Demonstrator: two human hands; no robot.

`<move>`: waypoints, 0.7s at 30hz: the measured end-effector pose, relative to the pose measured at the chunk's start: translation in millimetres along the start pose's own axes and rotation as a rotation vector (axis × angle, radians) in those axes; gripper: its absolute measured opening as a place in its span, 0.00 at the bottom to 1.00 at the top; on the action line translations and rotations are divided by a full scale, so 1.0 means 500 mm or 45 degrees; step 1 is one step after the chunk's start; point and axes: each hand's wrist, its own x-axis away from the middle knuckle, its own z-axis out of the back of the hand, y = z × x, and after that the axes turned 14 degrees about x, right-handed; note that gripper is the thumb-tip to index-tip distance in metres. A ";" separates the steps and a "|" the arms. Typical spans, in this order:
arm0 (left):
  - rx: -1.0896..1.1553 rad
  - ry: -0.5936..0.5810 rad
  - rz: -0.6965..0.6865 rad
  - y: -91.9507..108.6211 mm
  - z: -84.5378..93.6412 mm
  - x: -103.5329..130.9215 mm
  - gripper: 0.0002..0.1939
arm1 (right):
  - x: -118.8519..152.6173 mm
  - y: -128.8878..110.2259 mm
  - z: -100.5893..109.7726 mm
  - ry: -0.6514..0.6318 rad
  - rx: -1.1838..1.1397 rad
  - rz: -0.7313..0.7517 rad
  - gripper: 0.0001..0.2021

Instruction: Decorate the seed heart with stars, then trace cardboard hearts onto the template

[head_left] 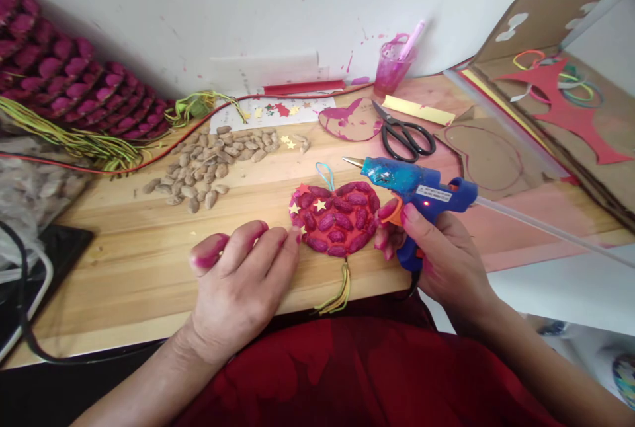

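Observation:
A heart-shaped ornament (342, 219) covered in magenta-painted peanuts lies on the wooden table, with a blue loop at its top and a yellow-green tassel (341, 291) below. Gold stars (320, 204) and a red star (302, 189) sit on its left part. My left hand (248, 275) is at the ornament's left edge, fingers curled, fingertips by a small gold star; whether they grip it cannot be made out. In my right hand (436, 255) is a blue glue gun (407, 179), its nozzle pointing left above the ornament and a clear glue stick out of its back.
Unpainted peanuts (213, 162) lie at the back left, near a paper with stars (278, 112). Black scissors (404, 136), a cardboard heart (350, 121) and a pink cup (391, 67) are behind. A red cord (198, 123) crosses the table. Cardboard (520, 77) stands right.

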 end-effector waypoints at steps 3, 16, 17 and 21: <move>0.038 0.016 0.009 -0.003 0.000 -0.003 0.10 | 0.000 0.001 0.001 0.005 0.018 -0.011 0.18; 0.476 0.093 0.291 -0.023 0.012 -0.027 0.06 | 0.001 0.000 0.000 0.013 -0.002 -0.045 0.16; 0.484 0.087 0.298 -0.022 0.010 -0.029 0.06 | 0.001 0.000 0.000 0.011 -0.014 -0.039 0.16; 0.503 0.065 0.314 -0.019 0.005 -0.033 0.06 | 0.001 -0.001 0.000 0.008 -0.026 -0.022 0.16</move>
